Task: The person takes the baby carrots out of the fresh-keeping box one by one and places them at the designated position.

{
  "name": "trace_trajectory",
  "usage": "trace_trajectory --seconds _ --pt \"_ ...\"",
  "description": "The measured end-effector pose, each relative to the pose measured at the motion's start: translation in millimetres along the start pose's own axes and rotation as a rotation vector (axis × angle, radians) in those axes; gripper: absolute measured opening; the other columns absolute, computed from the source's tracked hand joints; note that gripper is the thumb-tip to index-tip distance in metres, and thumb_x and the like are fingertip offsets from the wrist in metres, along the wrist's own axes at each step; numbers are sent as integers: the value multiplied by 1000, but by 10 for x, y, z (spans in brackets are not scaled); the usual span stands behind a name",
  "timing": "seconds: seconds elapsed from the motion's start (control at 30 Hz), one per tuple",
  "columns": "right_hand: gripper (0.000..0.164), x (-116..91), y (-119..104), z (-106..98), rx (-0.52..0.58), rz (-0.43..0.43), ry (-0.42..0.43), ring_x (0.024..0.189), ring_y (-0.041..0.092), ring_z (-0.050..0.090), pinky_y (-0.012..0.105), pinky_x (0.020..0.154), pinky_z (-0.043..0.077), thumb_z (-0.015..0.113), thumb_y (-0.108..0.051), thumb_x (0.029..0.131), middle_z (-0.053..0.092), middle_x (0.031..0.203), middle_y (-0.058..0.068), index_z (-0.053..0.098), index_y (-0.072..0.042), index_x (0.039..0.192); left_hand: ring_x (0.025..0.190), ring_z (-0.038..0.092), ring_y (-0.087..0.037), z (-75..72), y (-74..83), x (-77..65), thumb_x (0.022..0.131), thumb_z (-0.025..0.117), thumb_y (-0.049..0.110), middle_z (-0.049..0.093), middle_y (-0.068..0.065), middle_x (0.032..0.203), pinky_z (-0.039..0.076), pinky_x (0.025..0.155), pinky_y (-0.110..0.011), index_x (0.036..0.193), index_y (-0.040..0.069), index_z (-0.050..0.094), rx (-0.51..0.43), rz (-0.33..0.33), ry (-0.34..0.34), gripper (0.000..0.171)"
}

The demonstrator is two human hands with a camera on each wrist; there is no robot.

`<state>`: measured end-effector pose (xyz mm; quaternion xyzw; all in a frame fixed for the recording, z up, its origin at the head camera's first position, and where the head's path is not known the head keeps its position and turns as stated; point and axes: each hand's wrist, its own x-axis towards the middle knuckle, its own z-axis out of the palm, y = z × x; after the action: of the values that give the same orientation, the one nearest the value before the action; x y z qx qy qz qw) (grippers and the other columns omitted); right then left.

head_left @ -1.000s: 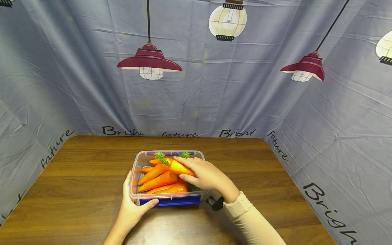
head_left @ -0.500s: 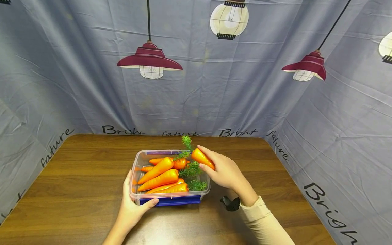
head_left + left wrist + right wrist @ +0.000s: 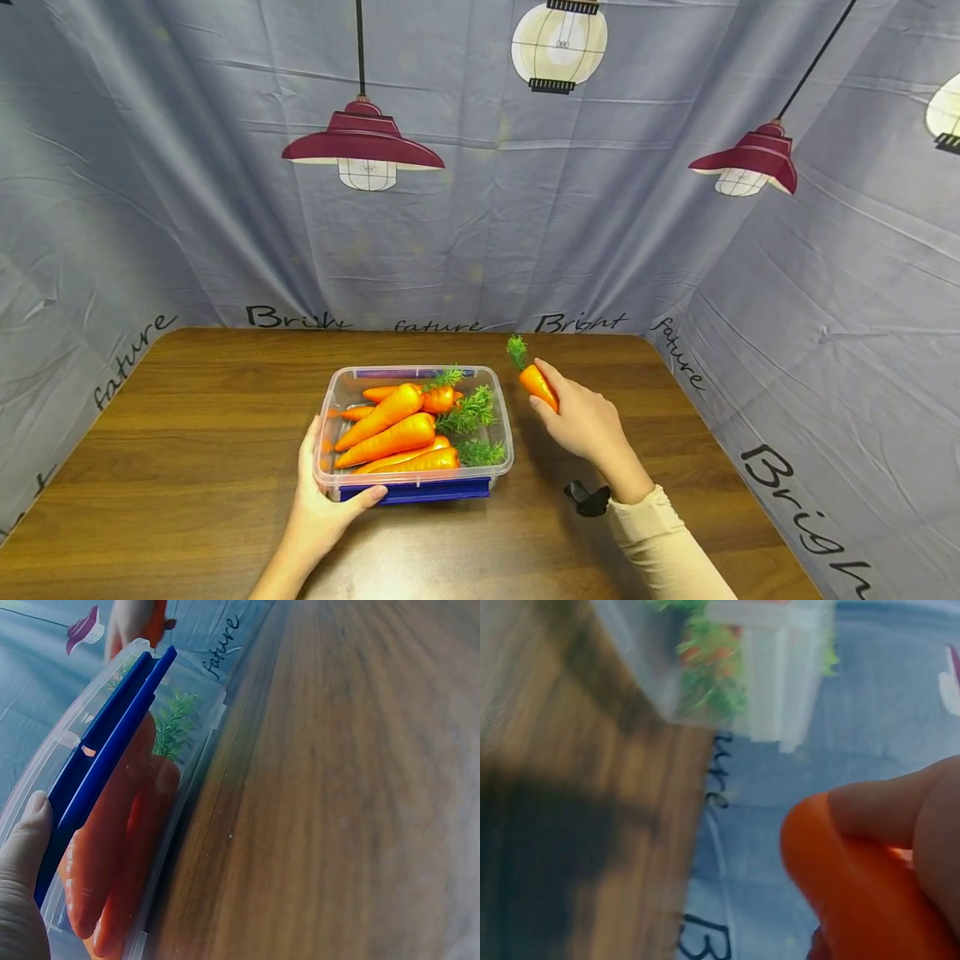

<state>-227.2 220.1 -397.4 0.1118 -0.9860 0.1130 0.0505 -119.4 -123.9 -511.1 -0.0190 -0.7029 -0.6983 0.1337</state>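
A clear plastic box (image 3: pixel 408 478) with blue clips stands on the table, with several orange carrots (image 3: pixel 386 442) and their green tops inside. My left hand (image 3: pixel 322 500) grips the box at its left front corner, thumb over the front near the blue clip (image 3: pixel 105 765). To the right of the box, my right hand (image 3: pixel 588 421) holds one carrot (image 3: pixel 538 386) over the table, its leafy top pointing up and away. In the right wrist view the orange carrot (image 3: pixel 855 885) lies between thumb and fingers; the rest of it is hidden by the hand.
The brown wooden table (image 3: pixel 187 467) reaches back to a grey-blue curtain (image 3: pixel 480 233) printed with lamps and lettering. A black wrist-worn piece (image 3: pixel 587 498) sits by the right wrist, beside the cream sleeve (image 3: pixel 660 533).
My right hand has lifted a carrot out of the box and carried it right, past the box's right side. The left hand has kept its grip on the box.
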Motion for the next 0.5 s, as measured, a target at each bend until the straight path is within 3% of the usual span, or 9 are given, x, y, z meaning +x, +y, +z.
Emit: trace_trajectory --seconds 0.23,0.5 --pt "60 57 115 168 -73 55 -112 88 36 68 45 59 49 58 -46 95 69 121 13 42 -30 150 148 22 -38 -4 -2 -3 70 83 -10 13 -10 166 29 109 -4 158 36 0 8 -11 4 129" --pt "59 118 162 341 -116 77 -174 89 36 68 46 58 49 59 -46 95 70 119 15 45 -28 149 149 20 -37 7 -1 4 70 83 -11 13 -10 166 28 110 -5 159 35 2 -4 3 7 129"
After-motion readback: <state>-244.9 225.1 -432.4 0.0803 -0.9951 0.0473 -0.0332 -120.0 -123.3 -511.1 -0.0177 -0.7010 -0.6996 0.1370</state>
